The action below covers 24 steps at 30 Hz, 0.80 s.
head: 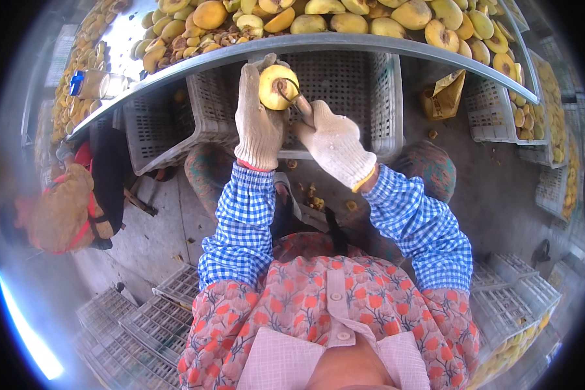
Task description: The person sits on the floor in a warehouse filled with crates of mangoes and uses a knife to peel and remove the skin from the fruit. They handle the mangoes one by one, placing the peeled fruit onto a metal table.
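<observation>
My left hand, in a knitted work glove, holds a halved yellow fruit, perhaps a peach, with its cut face up. My right hand, gloved too, grips the handle of a pitting tool with a curved wire loop. The loop lies on the cut face around the brownish pit area. Both hands are just below the metal rim of the table, over a plastic crate. More fruit halves are heaped on the table beyond, with small brown scraps among them.
Another grey crate stands left under the table. A jar with a blue lid lies on the tabletop. A co-worker sits at the left. Fruit-filled crates stand right; stacked crates stand behind.
</observation>
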Each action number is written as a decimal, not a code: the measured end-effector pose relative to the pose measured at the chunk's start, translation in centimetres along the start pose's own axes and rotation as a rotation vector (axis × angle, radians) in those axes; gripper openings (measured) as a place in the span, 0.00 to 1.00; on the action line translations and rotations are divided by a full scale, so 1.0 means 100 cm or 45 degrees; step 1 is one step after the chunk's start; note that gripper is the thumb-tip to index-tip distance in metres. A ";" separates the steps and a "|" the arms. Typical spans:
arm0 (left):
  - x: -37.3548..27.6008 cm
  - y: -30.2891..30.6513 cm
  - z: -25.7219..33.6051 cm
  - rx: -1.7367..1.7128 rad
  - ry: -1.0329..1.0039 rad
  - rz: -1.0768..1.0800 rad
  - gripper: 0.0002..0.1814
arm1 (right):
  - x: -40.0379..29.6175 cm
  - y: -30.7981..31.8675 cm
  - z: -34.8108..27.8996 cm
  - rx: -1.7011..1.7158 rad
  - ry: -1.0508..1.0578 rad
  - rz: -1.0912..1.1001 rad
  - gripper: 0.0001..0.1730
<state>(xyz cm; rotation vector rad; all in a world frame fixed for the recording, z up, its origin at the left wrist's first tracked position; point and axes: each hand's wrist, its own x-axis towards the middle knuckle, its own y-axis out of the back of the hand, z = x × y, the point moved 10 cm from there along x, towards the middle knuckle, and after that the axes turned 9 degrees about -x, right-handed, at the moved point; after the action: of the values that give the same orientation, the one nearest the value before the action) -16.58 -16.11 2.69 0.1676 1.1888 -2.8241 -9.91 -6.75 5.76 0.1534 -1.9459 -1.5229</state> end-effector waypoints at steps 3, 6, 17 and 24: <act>0.000 0.000 0.001 0.091 -0.082 -0.017 0.24 | 0.000 -0.004 -0.001 0.022 -0.044 -0.028 0.11; 0.000 0.004 0.003 0.055 -0.142 0.025 0.22 | 0.001 -0.009 -0.002 0.076 -0.091 -0.029 0.11; -0.005 0.004 0.001 0.027 -0.156 0.151 0.23 | 0.008 -0.013 -0.009 -0.019 -0.169 -0.033 0.11; 0.008 0.011 -0.005 0.109 0.034 0.025 0.24 | 0.001 -0.025 -0.013 0.028 -0.149 -0.194 0.13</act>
<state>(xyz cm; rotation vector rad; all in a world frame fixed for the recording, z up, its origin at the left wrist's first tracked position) -17.26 -16.51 1.47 0.2218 1.0655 -2.8661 -10.01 -8.66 3.74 0.2308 -2.0846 -1.6410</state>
